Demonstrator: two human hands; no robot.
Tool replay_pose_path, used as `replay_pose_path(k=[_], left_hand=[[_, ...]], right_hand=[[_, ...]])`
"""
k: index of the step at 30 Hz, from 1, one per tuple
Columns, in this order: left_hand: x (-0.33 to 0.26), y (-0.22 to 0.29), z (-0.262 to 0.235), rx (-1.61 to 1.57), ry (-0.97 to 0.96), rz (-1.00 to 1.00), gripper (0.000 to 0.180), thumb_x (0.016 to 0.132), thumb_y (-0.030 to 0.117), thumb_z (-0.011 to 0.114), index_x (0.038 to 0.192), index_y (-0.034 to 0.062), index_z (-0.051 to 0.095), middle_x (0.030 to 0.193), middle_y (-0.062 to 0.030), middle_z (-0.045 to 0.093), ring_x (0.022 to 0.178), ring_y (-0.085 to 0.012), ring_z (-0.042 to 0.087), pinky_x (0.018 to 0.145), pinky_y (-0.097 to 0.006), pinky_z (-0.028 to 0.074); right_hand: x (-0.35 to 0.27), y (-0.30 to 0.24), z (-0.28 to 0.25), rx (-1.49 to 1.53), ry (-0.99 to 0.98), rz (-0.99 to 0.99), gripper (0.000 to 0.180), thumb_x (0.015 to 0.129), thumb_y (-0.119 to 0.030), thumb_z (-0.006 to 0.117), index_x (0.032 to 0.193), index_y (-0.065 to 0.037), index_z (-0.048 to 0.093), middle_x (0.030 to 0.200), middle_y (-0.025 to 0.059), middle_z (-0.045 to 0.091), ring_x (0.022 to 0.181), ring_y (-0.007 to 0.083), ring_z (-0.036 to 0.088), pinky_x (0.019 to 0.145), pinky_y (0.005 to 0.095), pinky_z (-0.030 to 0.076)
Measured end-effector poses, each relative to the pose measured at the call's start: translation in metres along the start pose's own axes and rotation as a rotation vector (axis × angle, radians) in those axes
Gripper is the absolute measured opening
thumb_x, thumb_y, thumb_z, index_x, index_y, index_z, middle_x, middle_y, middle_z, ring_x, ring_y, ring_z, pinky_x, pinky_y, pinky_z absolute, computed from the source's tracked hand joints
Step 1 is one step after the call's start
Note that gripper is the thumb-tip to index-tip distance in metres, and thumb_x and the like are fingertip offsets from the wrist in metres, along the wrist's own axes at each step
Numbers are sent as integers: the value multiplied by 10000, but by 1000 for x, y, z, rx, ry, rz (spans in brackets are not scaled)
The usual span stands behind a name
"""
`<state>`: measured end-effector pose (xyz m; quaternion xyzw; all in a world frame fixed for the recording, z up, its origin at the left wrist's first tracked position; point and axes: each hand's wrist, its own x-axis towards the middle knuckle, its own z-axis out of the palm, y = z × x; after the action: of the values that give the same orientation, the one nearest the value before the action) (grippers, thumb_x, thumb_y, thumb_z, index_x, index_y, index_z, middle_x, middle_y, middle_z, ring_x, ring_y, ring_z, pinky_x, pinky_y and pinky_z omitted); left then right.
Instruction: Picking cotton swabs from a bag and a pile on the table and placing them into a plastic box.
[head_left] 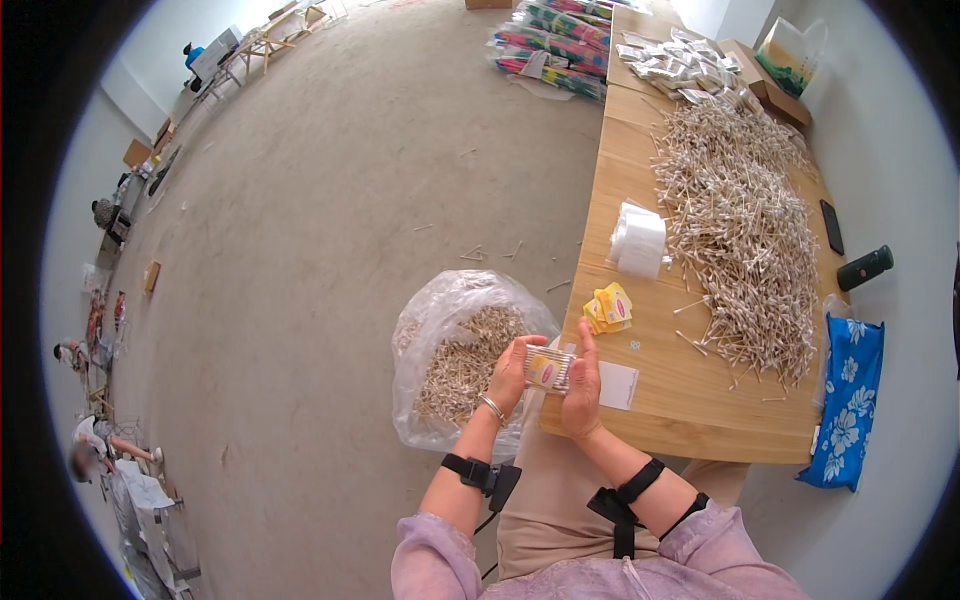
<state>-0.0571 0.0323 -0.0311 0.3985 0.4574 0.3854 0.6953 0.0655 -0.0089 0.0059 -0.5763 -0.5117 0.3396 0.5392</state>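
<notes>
Between my two hands, over the table's near left corner, is a small clear pack of cotton swabs (546,369) with a yellow card inside. My left hand (507,378) grips its left end, fingers curled round the edge. My right hand (582,388) presses on the opposite end with its fingers stretched upward, so the pack is held between both. Just beyond the right fingertips lies a little stack of yellow cards (609,308). Beside my right hand a white card (619,387) rests flat on the wooden table (690,425).
Loose cotton swabs (745,200) are heaped along the table, with filled packs (690,65) behind them. White plastic bags (638,240) lie nearer. At the right edge are a phone (831,226), dark bottle (865,268) and blue floral bag (846,410). A clear sack (415,420) of swabs stands left.
</notes>
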Motion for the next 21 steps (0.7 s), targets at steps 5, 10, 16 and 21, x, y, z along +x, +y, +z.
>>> replay_pose_path(k=[5,10,16,21], left_hand=[[2,-7,-2,6,2,34,570,986,536,316,1168,55,560,1057,-70,609,927,-125,610,780,-266,522],[5,-14,-2,45,-3,49,573,983,543,315,1170,58,557,1036,-62,610,930,-124,611,778,-270,524],[8,-10,-17,-30,22,58,607,997,531,263,1194,31,545,1014,-49,606,916,-114,587,838,-270,487],[8,-10,-12,-74,9,29,639,990,553,248,1203,35,556,1036,-38,599,941,-103,558,863,-259,459]], right_hand=[[0,-1,0,-16,4,-2,467,923,-154,494,1315,35,322,1410,183,317,1335,285,284,1092,344,227],[0,1,1,-37,14,-6,443,919,-144,503,1297,32,352,1394,180,343,1323,284,306,1085,345,241],[-1,4,-11,-54,19,-11,415,913,-133,513,1275,28,388,1374,176,375,1308,282,332,1077,346,259],[2,6,-14,-79,32,-12,393,908,-124,522,1257,25,419,1358,172,401,1296,281,354,1070,347,274]])
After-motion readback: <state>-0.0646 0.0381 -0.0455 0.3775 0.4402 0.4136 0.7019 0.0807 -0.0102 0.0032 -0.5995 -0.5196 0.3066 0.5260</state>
